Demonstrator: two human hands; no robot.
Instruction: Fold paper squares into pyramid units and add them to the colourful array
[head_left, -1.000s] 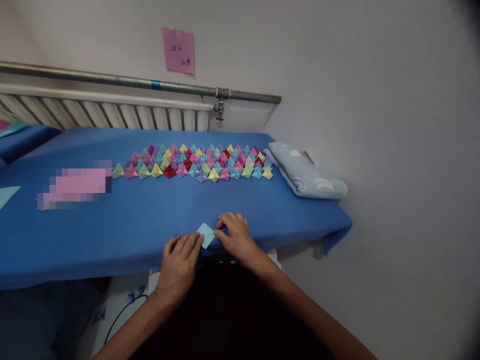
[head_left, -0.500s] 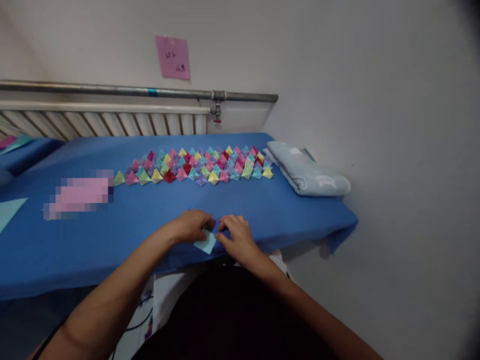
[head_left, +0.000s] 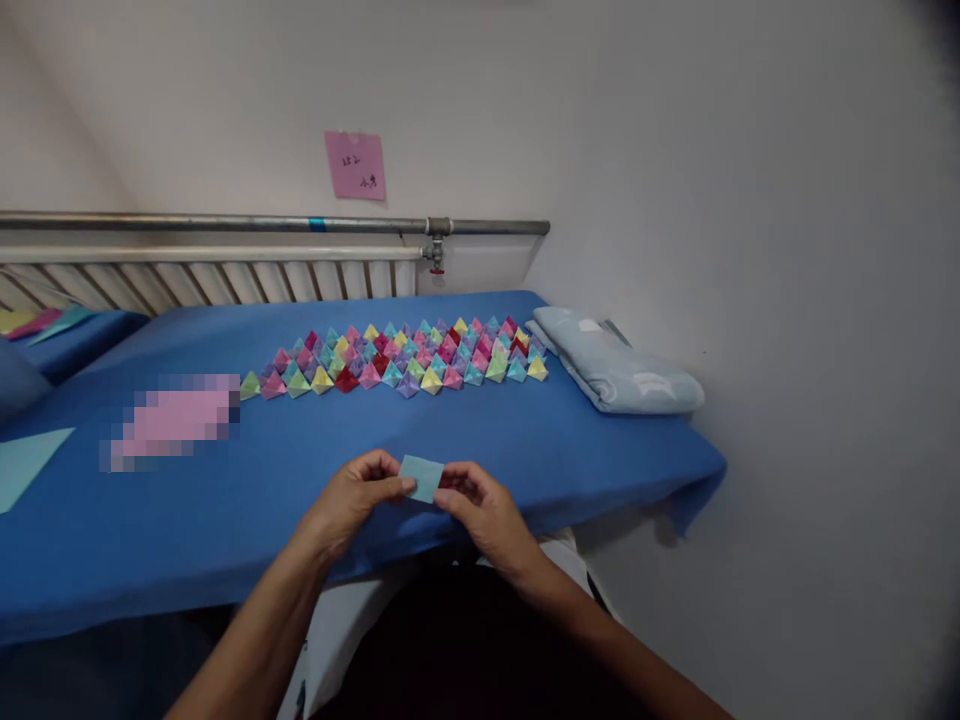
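Note:
A small light-blue piece of origami paper (head_left: 422, 479) is held up between my two hands, above the near edge of the blue cloth (head_left: 315, 530). My left hand (head_left: 358, 497) pinches its left edge, thumb on the face toward me. At the right edge, my right hand (head_left: 480, 503) grips it between thumb and curled fingers. Whether the paper is folded in layers I cannot tell. Beyond my hands, folded paper pyramids (head_left: 409, 384) in many colours stand in several close rows.
A folded pale-blue blanket (head_left: 637, 375) lies at the right end by the wall. At the left are a blurred pink patch (head_left: 180, 415) and a light-green sheet (head_left: 34, 462). Behind run a radiator (head_left: 247, 280) and a metal pipe (head_left: 225, 222); a pink note (head_left: 355, 166) hangs above.
The blue paper has been raised and turned; both hands now hold it by opposite edges. Before, it lay lower, under my left fingers. The view has tilted up a little.

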